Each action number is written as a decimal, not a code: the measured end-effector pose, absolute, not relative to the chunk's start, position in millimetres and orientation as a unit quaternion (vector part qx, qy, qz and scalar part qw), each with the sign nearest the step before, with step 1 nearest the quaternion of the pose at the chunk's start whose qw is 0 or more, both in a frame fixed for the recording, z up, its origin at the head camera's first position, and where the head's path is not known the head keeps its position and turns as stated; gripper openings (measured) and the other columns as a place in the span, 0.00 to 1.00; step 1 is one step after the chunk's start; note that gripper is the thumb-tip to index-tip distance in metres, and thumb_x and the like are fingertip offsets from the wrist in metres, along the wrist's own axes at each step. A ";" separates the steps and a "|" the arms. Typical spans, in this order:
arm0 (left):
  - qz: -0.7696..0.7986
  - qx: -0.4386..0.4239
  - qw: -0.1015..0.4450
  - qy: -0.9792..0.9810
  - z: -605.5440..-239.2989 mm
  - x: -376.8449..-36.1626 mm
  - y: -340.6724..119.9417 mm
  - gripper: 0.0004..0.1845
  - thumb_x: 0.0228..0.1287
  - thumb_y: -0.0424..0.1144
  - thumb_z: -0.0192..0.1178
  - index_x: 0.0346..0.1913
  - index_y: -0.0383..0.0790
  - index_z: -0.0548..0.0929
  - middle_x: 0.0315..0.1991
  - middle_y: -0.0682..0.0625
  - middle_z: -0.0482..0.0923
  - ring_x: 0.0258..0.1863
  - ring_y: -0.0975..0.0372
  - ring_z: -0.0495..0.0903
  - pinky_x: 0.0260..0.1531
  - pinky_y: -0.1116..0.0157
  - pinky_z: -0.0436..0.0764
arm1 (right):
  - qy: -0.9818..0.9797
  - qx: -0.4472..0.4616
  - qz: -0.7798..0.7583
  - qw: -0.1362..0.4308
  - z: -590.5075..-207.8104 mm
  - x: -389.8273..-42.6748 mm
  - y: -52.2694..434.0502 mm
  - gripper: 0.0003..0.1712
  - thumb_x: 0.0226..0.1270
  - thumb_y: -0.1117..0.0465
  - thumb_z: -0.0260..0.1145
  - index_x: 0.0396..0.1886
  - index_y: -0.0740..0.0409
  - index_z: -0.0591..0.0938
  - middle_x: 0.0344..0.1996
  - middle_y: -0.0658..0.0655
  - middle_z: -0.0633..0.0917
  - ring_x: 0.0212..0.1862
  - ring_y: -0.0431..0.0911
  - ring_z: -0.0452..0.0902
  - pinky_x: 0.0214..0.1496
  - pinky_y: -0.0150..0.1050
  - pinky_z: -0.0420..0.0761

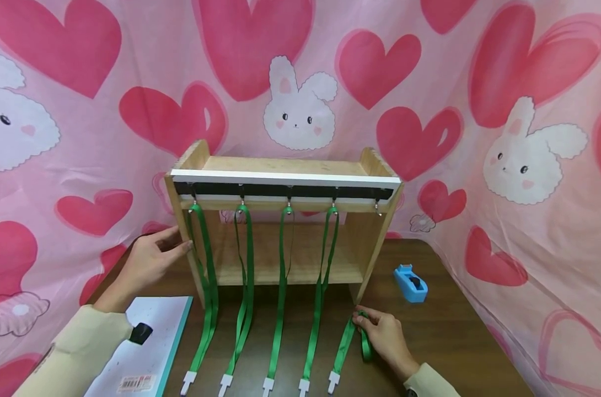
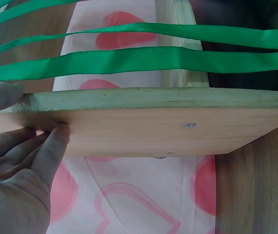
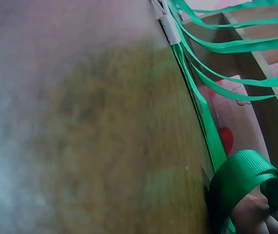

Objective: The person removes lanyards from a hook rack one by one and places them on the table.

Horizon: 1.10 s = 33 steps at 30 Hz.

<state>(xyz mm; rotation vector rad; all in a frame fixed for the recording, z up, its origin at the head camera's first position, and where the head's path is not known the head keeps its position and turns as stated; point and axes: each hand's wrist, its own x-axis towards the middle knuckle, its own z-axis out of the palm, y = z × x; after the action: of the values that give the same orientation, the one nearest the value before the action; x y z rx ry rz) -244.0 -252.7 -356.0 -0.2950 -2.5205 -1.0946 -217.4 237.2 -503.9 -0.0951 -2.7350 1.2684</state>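
A wooden rack (image 1: 280, 165) stands on the dark table, with a black hook rail (image 1: 285, 191) along its front. Several green lanyards (image 1: 280, 264) hang from the hooks and trail onto the table; the rightmost hook (image 1: 378, 207) is bare. My left hand (image 1: 177, 246) rests on the rack's left side panel (image 2: 177, 131), thumb (image 2: 56, 141) on its outer face and fingers fairly straight. My right hand (image 1: 364, 321) pinches the looped end of one more green lanyard (image 1: 344, 344) lying by the rack's right foot. In the right wrist view that loop (image 3: 241, 175) curls over my fingers (image 3: 255, 214).
A blue tape dispenser (image 1: 411, 283) sits on the table to the right of the rack. A white sheet with a teal edge (image 1: 151, 358) and a black clip (image 1: 141, 332) lies at the front left. Pink heart-and-bunny cloth (image 1: 300, 82) closes in the back and sides.
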 end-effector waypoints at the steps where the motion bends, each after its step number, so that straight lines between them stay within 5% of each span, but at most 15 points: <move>1: -0.389 -0.105 0.189 -0.895 -355.8 -244.3 -252.6 0.31 0.70 0.45 0.65 0.70 0.34 0.74 0.57 0.30 0.82 0.50 0.37 0.84 0.38 0.52 0.90 | -0.908 -0.029 0.412 0.067 -503.4 -217.3 237.7 0.15 0.68 0.60 0.69 0.53 0.53 0.89 0.40 0.48 0.93 0.49 0.43 0.89 0.52 0.42 0.87; 7: -0.392 -0.104 0.194 -0.893 -353.5 -244.5 -252.2 0.30 0.69 0.44 0.65 0.70 0.34 0.74 0.57 0.30 0.82 0.50 0.37 0.85 0.38 0.54 0.91 | -0.912 -0.025 0.400 0.085 -498.8 -217.4 239.5 0.17 0.67 0.61 0.70 0.55 0.50 0.88 0.48 0.50 0.92 0.55 0.48 0.87 0.57 0.50 0.85; 26: -0.397 -0.097 0.175 -0.896 -354.6 -245.4 -252.2 0.32 0.70 0.47 0.64 0.72 0.37 0.72 0.58 0.31 0.82 0.52 0.37 0.84 0.41 0.51 0.90 | -0.857 -0.026 0.507 0.093 -490.2 -222.7 244.2 0.16 0.67 0.64 0.71 0.54 0.55 0.87 0.48 0.56 0.91 0.49 0.42 0.89 0.47 0.24 0.85; 33: -0.403 -0.101 0.183 -0.891 -356.7 -244.8 -253.6 0.31 0.70 0.45 0.65 0.72 0.37 0.73 0.58 0.31 0.82 0.51 0.37 0.84 0.39 0.55 0.91 | -0.835 0.016 0.539 0.106 -463.8 -228.1 251.1 0.18 0.68 0.62 0.70 0.56 0.58 0.84 0.52 0.61 0.89 0.48 0.38 0.88 0.48 0.23 0.83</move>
<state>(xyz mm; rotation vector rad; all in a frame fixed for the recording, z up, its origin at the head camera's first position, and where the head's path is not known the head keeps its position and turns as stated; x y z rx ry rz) -244.8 -253.6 -356.7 -0.2861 -2.5134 -1.1379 -228.1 251.1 -463.8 0.0461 -2.4601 1.5888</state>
